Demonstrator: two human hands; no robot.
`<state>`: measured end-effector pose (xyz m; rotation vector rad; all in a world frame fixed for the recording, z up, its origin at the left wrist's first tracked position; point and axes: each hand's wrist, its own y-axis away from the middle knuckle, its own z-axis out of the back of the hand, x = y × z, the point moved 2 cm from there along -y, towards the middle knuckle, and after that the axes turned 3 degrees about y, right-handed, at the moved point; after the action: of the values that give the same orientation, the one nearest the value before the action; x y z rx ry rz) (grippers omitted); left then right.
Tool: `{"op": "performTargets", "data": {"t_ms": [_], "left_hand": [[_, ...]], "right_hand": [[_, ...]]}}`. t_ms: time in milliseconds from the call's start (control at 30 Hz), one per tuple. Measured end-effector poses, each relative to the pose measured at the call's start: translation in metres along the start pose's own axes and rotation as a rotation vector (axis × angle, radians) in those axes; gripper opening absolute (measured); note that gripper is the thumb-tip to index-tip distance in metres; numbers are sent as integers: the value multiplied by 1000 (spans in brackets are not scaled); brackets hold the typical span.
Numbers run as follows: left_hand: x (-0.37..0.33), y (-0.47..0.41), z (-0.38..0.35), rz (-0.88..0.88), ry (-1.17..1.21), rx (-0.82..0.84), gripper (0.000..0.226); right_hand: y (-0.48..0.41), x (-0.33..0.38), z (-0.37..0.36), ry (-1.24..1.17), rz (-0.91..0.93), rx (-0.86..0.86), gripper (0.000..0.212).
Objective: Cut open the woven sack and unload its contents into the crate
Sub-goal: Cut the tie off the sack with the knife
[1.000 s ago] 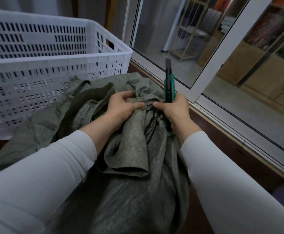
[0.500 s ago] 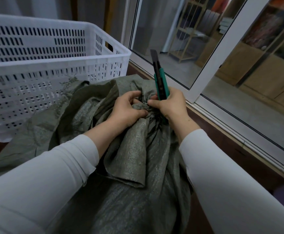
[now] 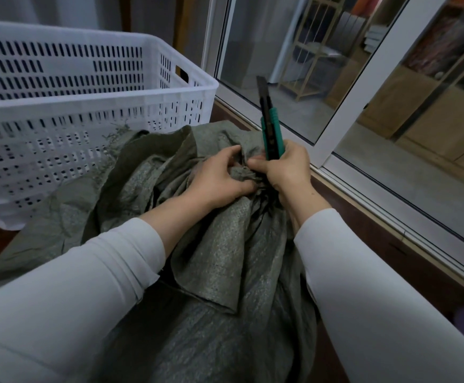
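1. Beside the white crate, your sack lies on the floor; knife tilted further left than before.
2. Right hand grip closed round knife; left hand grip pinches sack's bunched neck.

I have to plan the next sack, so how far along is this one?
Early. Done: only the setup, with the crate standing beside the sack. In hand: the left hand pinches the bunched neck, the right hand holds the knife there. Left: no cut shows, and nothing unloaded is visible.
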<state>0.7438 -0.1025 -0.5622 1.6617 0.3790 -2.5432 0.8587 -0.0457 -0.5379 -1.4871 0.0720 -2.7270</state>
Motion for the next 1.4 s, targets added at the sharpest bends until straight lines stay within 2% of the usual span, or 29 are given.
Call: {"op": "performTargets", "data": {"t_ms": [100, 167, 300, 433, 567, 633, 733, 800, 867, 933, 1033, 1100, 1167, 1333, 1400], "left_hand": [[-13, 0, 0, -52, -259, 149, 120], [-16, -2, 2, -72, -387, 187, 123], [-21, -7, 7, -175, -594, 193, 106], [-30, -9, 10, -305, -813, 105, 89], [-38, -8, 13, -196, -813, 157, 80], [-44, -11, 18, -152, -785, 117, 66], [-53, -16, 21, -192, -859, 34, 45], [-56, -16, 19, -190, -719, 47, 41], [-57, -14, 21, -136, -432, 39, 41], [-55, -17, 26, -99, -218, -58, 28], [-45, -21, 26, -50, -161, -73, 11], [-38, -21, 23, -15, -162, -69, 27], [-29, -21, 20, 56, -159, -81, 33], [-19, -21, 27, 257, -5, -159, 15], [-15, -22, 29, 303, 4, -171, 22]], "right_hand": [[-3, -1, 5, -105, -39, -36, 30], [-2, 0, 9, -200, -70, -79, 30], [0, 2, 11, -322, -94, -173, 30], [3, 8, 17, -350, -82, -256, 30], [8, 13, 20, -372, -56, -323, 32], [10, 15, 19, -389, -51, -334, 33], [10, 21, 16, -414, -26, -297, 33], [8, 26, 16, -415, 5, -275, 34], [7, 30, 16, -385, 38, -232, 33], [5, 33, 17, -368, 72, -180, 33], [9, 35, 16, -368, 112, -54, 34], [10, 33, 13, -411, 69, 52, 33], [9, 27, 14, -400, 21, 100, 32], [9, 22, 28, -105, 27, 237, 34], [11, 17, 29, -9, 7, 299, 37]]}}
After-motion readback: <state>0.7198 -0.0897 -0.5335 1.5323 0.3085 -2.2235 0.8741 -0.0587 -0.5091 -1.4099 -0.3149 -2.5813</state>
